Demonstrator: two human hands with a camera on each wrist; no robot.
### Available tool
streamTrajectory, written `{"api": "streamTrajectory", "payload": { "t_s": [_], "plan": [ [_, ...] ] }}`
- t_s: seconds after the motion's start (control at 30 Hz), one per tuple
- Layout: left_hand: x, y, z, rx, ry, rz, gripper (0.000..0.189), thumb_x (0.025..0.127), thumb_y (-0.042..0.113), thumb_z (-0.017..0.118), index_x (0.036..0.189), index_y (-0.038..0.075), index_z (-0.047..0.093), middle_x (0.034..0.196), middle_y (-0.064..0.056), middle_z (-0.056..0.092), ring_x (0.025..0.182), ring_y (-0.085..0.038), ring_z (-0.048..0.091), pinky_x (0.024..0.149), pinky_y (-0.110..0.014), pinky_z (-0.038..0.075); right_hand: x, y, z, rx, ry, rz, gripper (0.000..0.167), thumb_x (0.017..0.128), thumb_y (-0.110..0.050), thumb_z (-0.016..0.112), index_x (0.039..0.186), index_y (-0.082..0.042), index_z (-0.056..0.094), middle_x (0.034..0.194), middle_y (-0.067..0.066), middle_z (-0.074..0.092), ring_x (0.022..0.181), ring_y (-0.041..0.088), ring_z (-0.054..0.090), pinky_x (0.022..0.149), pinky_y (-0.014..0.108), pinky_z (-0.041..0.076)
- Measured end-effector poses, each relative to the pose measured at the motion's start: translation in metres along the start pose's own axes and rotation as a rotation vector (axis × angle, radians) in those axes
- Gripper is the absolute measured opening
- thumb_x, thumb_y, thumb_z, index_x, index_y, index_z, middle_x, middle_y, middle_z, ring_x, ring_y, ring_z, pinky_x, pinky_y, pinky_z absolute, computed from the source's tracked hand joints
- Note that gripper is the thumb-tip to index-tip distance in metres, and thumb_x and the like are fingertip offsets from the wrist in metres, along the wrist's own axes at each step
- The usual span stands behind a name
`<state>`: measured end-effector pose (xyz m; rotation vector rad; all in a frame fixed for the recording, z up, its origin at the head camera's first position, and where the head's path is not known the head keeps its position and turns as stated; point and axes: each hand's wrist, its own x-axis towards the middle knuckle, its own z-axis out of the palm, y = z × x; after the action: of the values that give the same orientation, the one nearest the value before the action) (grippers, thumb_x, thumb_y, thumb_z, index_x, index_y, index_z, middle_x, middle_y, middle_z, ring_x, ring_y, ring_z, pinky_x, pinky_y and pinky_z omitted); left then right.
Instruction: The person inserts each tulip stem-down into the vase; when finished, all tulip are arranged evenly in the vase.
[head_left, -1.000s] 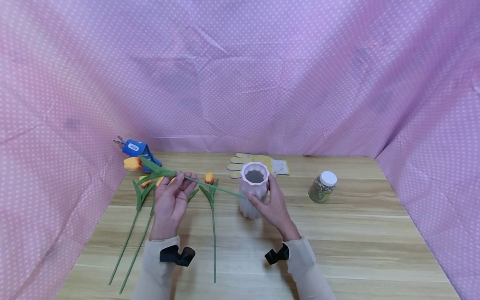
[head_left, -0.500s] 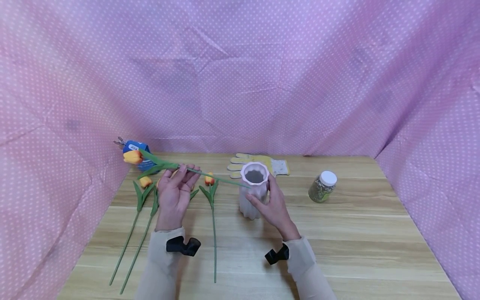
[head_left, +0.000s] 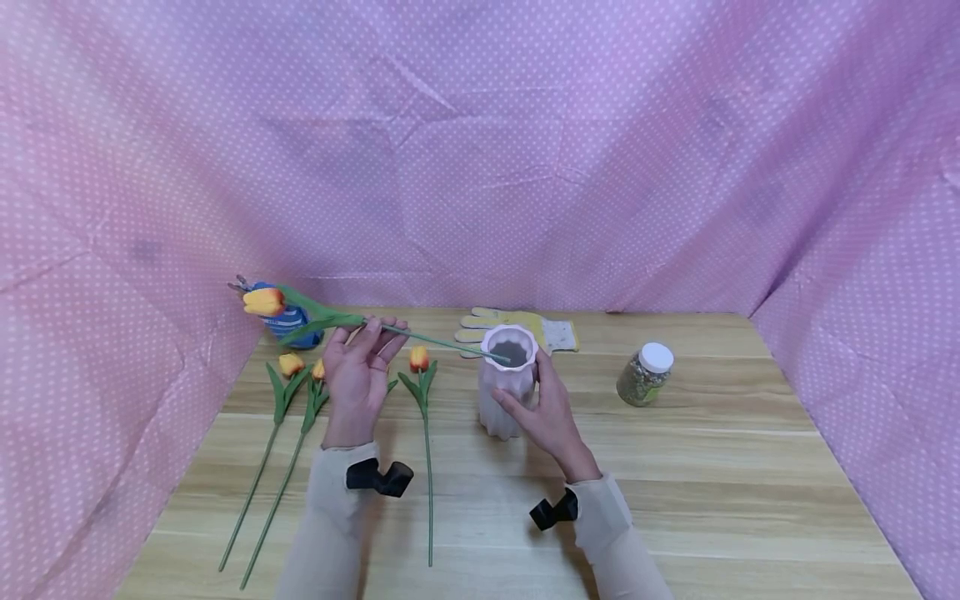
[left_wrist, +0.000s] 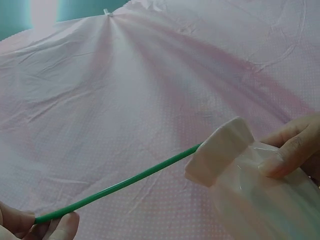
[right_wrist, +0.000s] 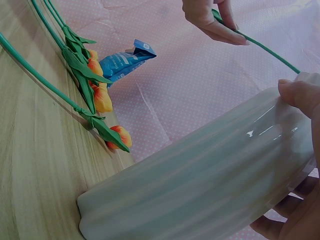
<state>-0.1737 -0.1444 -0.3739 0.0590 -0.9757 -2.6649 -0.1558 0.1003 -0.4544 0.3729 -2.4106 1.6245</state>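
Note:
In the head view my left hand [head_left: 360, 367] pinches an orange-yellow artificial tulip [head_left: 264, 302] by its green stem, just past the leaves. The bloom points left and the stem slants right, its cut end overlapping the mouth of the pale ribbed vase [head_left: 495, 412]. My right hand [head_left: 551, 412] grips that vase near the top, thumb in front and fingers round the far side. From the left wrist, the stem [left_wrist: 125, 182] meets the scalloped rim of the vase, its end hidden behind it. Upright on the table, the glossy vase [right_wrist: 190, 175] fills the right wrist view.
Several more tulips [head_left: 419, 360] lie on the wooden table to the left. Behind them stands a blue bag [head_left: 292, 327] with metal tool tips beside it. A yellow-and-white work glove [head_left: 558, 335] lies behind the vase; a white-lidded jar [head_left: 645, 379] stands right. Pink dotted cloth [head_left: 480, 167] surrounds the table.
My left hand has moved up and right with the tulip, bringing the stem's end from the vase's front side to its mouth. The right hand and the vase have stayed in place.

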Motion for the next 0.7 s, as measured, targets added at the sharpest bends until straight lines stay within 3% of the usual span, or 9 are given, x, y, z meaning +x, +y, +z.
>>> {"api": "streamTrajectory", "payload": {
  "t_s": [0.17, 0.4, 0.7],
  "plan": [
    [0.0, -0.005, 0.005, 0.026, -0.028, 0.058, 0.008, 0.096, -0.007, 0.057, 0.093, 0.0, 0.053, 0.078, -0.015, 0.072, 0.074, -0.027, 0.075, 0.073, -0.037, 0.066, 0.0, 0.0, 0.0, 0.002, 0.0, -0.004, 0.084, 0.086, -0.028, 0.078, 0.153, -0.006, 0.031, 0.146, 0.014, 0.052, 0.134, 0.033, 0.053, 0.116, 0.059, 0.04],
    [-0.002, -0.008, 0.013, 0.057, -0.127, 0.164, 0.007, 0.096, -0.007, 0.058, 0.095, -0.001, 0.055, 0.079, -0.013, 0.073, 0.074, -0.026, 0.076, 0.073, -0.037, 0.066, 0.0, -0.001, 0.0, 0.006, -0.002, 0.001, 0.084, 0.086, -0.028, 0.078, 0.152, -0.006, 0.032, 0.143, 0.014, 0.054, 0.131, 0.033, 0.054, 0.115, 0.059, 0.04],
    [-0.005, -0.01, 0.027, 0.206, -0.207, 0.331, 0.008, 0.094, -0.009, 0.059, 0.096, -0.002, 0.057, 0.082, -0.008, 0.076, 0.076, -0.021, 0.076, 0.073, -0.035, 0.066, 0.0, -0.002, 0.0, 0.012, -0.003, 0.002, 0.083, 0.086, -0.026, 0.078, 0.152, -0.006, 0.032, 0.144, 0.015, 0.053, 0.133, 0.034, 0.053, 0.116, 0.06, 0.04]
  ]
}}
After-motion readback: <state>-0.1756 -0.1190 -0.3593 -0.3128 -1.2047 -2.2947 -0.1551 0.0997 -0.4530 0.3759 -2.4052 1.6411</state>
